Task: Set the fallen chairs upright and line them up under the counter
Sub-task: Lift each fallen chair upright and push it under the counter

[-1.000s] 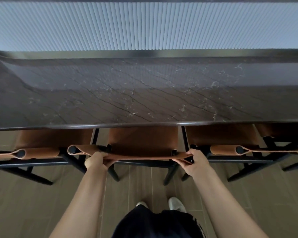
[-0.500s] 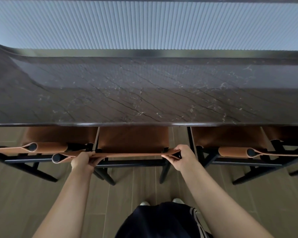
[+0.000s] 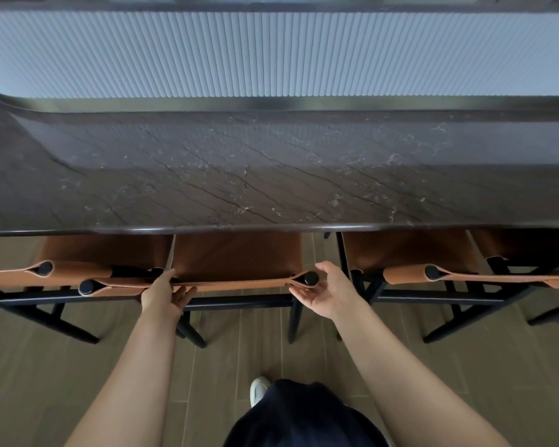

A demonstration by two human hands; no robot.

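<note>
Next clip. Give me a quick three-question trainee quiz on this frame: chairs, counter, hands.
1. True or false: the middle chair stands upright with its seat under the counter.
2. The right hand is: A) gripping a chair leg; B) open, palm up, beside the middle chair's back post; C) flat on the counter.
3. Which neighbour stands with a clear gap from the middle chair: the left chair or the right chair?

Key: 1 true; 2 B; 3 right chair.
</note>
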